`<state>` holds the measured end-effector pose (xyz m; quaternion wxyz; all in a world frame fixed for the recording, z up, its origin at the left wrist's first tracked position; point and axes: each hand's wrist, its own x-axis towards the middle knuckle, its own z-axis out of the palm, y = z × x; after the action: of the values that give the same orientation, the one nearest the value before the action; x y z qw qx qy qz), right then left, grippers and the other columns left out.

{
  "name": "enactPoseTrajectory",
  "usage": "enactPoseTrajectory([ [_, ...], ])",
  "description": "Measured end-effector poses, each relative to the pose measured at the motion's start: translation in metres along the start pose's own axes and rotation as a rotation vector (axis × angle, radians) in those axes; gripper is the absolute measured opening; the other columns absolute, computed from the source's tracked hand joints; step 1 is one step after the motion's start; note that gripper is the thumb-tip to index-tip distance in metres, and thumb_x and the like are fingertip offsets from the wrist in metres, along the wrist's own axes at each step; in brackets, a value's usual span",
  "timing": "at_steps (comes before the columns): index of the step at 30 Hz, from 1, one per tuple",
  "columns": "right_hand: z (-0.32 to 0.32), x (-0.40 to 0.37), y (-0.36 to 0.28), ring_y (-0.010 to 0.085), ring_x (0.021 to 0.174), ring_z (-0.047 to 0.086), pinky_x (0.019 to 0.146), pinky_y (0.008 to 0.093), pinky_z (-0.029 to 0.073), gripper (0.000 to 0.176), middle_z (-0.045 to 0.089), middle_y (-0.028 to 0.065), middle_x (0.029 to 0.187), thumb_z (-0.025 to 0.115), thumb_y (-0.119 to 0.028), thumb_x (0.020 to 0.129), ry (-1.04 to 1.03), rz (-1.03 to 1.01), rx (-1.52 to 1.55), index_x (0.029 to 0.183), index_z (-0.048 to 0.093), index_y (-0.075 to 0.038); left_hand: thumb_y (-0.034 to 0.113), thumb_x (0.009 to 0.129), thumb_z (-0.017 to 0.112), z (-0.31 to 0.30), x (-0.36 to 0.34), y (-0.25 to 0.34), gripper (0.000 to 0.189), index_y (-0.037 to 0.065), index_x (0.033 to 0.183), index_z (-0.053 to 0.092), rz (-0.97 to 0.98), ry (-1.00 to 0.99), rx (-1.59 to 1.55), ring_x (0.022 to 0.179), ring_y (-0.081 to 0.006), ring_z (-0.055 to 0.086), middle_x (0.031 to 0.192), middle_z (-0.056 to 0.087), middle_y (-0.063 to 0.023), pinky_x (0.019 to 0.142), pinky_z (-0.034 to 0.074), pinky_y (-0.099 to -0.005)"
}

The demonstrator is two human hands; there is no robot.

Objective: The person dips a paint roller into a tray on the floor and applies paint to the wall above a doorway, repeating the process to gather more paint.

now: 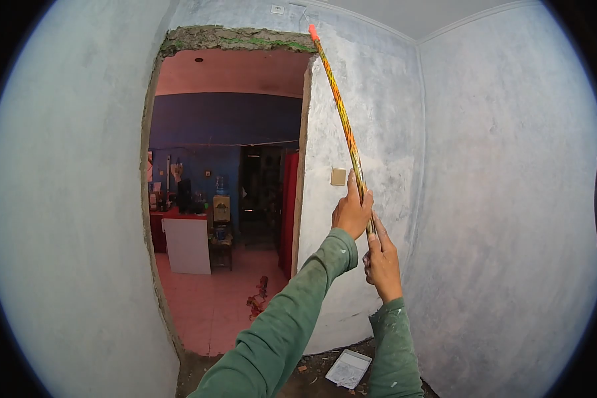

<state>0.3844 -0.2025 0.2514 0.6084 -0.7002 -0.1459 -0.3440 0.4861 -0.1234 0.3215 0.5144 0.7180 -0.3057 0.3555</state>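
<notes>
Long orange-yellow patterned pole (341,119) slants up-left from both fists: left hand (351,213) clenched round it higher, right hand (382,262) gripping just below.

Glossy patterned pole (341,116), matt chalky plastered wall (511,199) (patchy), rough doorway edge (232,38)

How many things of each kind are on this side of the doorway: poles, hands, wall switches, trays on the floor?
pole: 1
hands gripping it: 2, left hand and right hand
wall switch: 1
white tray on the floor: 1
Total: 5
</notes>
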Motion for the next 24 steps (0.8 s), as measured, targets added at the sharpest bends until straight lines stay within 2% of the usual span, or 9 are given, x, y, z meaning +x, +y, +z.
enactPoseTrajectory([
  [1, 0.0, 0.0, -0.004, 0.0052, 0.043, 0.034, 0.037, 0.024, 0.031, 0.051, 0.041, -0.0048, 0.058, 0.043, -0.03, 0.106, -0.002, 0.0, 0.001, 0.156, 0.039, -0.022, 0.034, 0.1, 0.051, -0.004, 0.0, 0.004, 0.072, 0.005, 0.157, 0.019, -0.019, -0.01, 0.001, 0.092, -0.0465, 0.069, 0.101, 0.07, -0.0285, 0.085, 0.053, -0.0497],
  [3, -0.001, -0.001, -0.01, 0.0066, 0.053, 0.043, 0.048, 0.0255, 0.042, 0.05, 0.061, 0.0036, 0.083, 0.041, -0.022, 0.105, -0.021, 0.057, -0.066, 0.155, 0.041, -0.016, 0.033, 0.1, 0.051, -0.006, 0.0, 0.005, 0.072, 0.006, 0.158, 0.018, -0.022, -0.011, -0.014, 0.093, -0.0471, 0.069, 0.101, 0.07, -0.0288, 0.084, 0.053, -0.0502],
  [8, 0.003, -0.019, 0.011, 0.0084, 0.054, 0.044, 0.052, 0.0274, 0.044, 0.05, 0.064, 0.0063, 0.089, 0.041, -0.022, 0.105, -0.003, -0.019, -0.063, 0.155, 0.042, -0.014, 0.031, 0.1, 0.052, 0.0, -0.019, -0.013, 0.07, 0.011, 0.158, 0.019, -0.013, -0.003, -0.037, 0.093, -0.0482, 0.068, 0.102, 0.069, -0.0297, 0.083, 0.053, -0.052],
  [12, 0.003, -0.06, 0.035, 0.0103, 0.056, 0.046, 0.057, 0.0289, 0.046, 0.05, 0.066, 0.0089, 0.094, 0.041, -0.022, 0.105, 0.023, -0.014, -0.13, 0.154, 0.042, -0.011, 0.034, 0.101, 0.05, 0.01, -0.069, -0.034, 0.072, 0.016, 0.159, 0.013, 0.019, 0.025, -0.042, 0.083, -0.0491, 0.067, 0.089, 0.07, -0.0282, 0.075, 0.052, -0.0557],
  [16, -0.003, -0.099, 0.063, 0.0104, 0.056, 0.048, 0.054, 0.03, 0.045, 0.05, 0.063, 0.0089, 0.089, 0.042, -0.025, 0.105, -0.006, 0.107, -0.134, 0.153, 0.042, -0.009, 0.033, 0.1, 0.052, 0.012, -0.12, -0.041, 0.073, 0.015, 0.159, 0.013, -0.068, -0.039, -0.063, 0.075, -0.0476, 0.067, 0.082, 0.069, -0.0256, 0.069, 0.052, -0.0559],
  [20, -0.007, -0.139, 0.078, 0.0102, 0.057, 0.05, 0.055, 0.0292, 0.046, 0.051, 0.061, 0.0077, 0.083, 0.044, -0.025, 0.105, 0.001, 0.074, -0.147, 0.153, 0.041, -0.007, 0.029, 0.099, 0.055, 0.012, -0.168, -0.042, 0.075, 0.013, 0.159, 0.013, -0.126, -0.071, -0.103, 0.069, -0.0458, 0.067, 0.078, 0.069, -0.023, 0.064, 0.052, -0.0531],
  [21, -0.009, -0.149, 0.085, 0.0103, 0.059, 0.052, 0.056, 0.0291, 0.047, 0.052, 0.067, 0.0118, 0.098, 0.044, -0.024, 0.105, -0.019, 0.112, -0.134, 0.154, 0.04, -0.006, 0.027, 0.099, 0.056, 0.014, -0.178, -0.046, 0.076, 0.012, 0.16, 0.012, -0.138, -0.084, -0.106, 0.069, -0.0437, 0.068, 0.079, 0.069, -0.0227, 0.063, 0.053, -0.051],
  [22, -0.011, -0.16, 0.094, 0.0103, 0.059, 0.052, 0.056, 0.0291, 0.047, 0.052, 0.067, 0.0118, 0.098, 0.044, -0.024, 0.105, -0.015, 0.118, -0.135, 0.154, 0.04, -0.006, 0.027, 0.099, 0.056, 0.016, -0.191, -0.047, 0.076, 0.012, 0.16, 0.012, -0.141, -0.091, -0.108, 0.069, -0.0437, 0.068, 0.079, 0.069, -0.0227, 0.063, 0.053, -0.051],
  [24, -0.012, -0.177, 0.109, 0.0072, 0.053, 0.044, 0.051, 0.0264, 0.041, 0.051, 0.053, 0.0009, 0.07, 0.044, -0.02, 0.104, 0.018, 0.104, -0.159, 0.154, 0.04, -0.006, 0.027, 0.099, 0.056, 0.017, -0.213, -0.049, 0.077, 0.012, 0.16, 0.011, -0.177, -0.111, -0.107, 0.069, -0.0417, 0.069, 0.081, 0.07, -0.0226, 0.063, 0.053, -0.0498],
])
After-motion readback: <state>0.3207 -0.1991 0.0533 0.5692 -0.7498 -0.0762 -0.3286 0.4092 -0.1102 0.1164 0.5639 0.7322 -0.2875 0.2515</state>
